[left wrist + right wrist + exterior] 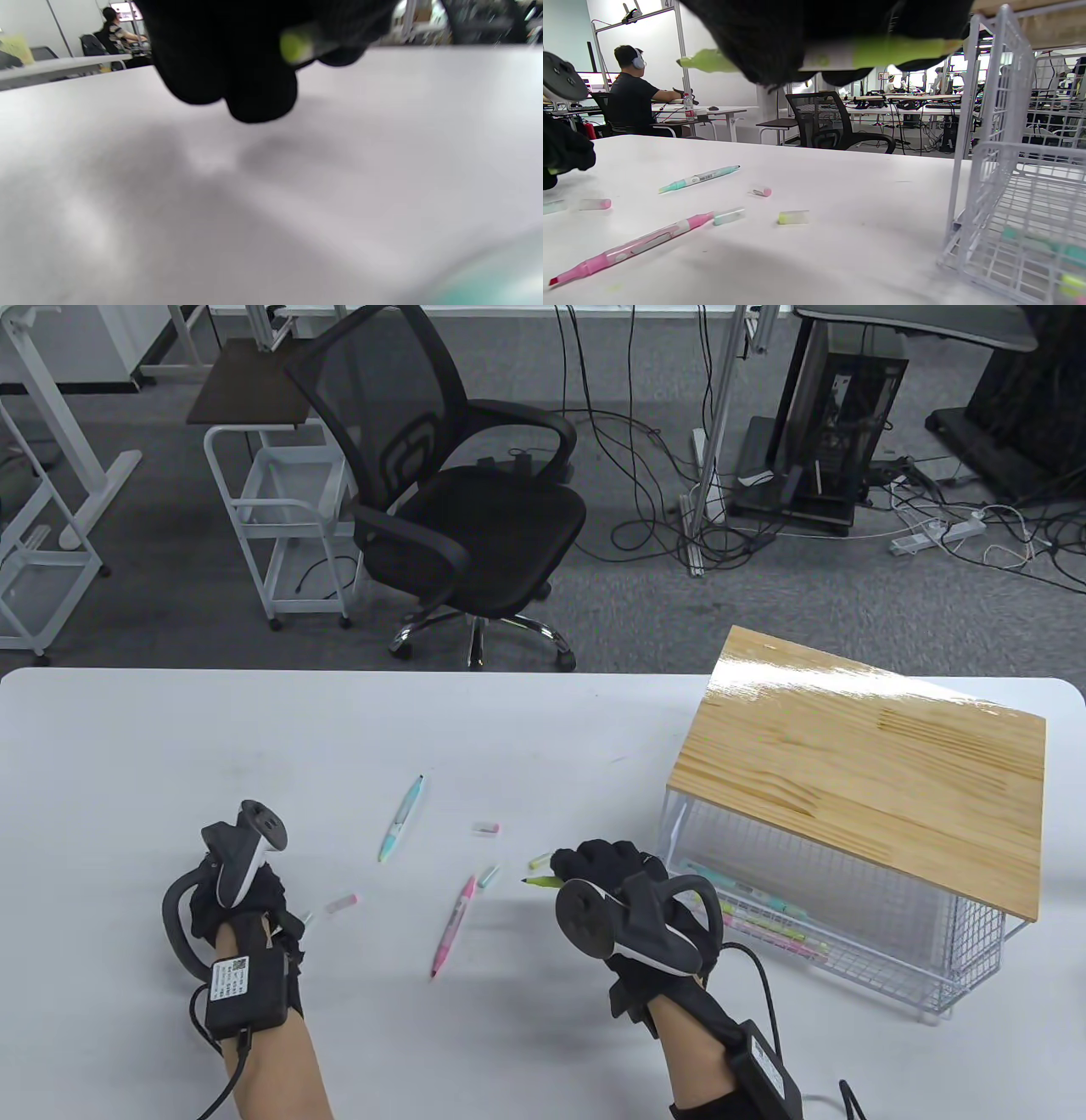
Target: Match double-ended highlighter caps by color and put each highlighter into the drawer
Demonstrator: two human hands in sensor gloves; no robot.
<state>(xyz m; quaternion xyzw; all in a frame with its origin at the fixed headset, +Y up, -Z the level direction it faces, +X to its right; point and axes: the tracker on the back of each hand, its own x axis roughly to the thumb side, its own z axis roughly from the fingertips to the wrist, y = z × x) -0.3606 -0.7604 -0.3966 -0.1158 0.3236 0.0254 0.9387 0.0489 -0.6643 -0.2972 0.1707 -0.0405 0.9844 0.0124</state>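
Left hand: held at the near left of the table; in the left wrist view a yellow-green cap is pinched in the curled fingers.
Loose caps, left: a pink-ended cap lies just right of the left hand, and a pale teal one is seen beside it in the right wrist view.
Teal highlighter: left lying on the table farther back, both ends seemingly capped, not yet stowed.
Pink highlighter: left lying in the middle, its near tip bare; a teal-ended cap lies at its far end, and whether they touch cannot be told.
Other loose caps: a pink-ended one farther back and a yellow-green one just left of the right hand.
Right hand: closed round a yellow-green highlighter, whose bare tip points left.
Drawer: a wire basket under a wooden top at the right, pulled toward the near side; several highlighters are already laid inside.
Progress: judged roughly half done; three highlighters remain outside, the yellow-green one being capped now.
Remaining: the pink is to be capped by colour, then all three stowed.
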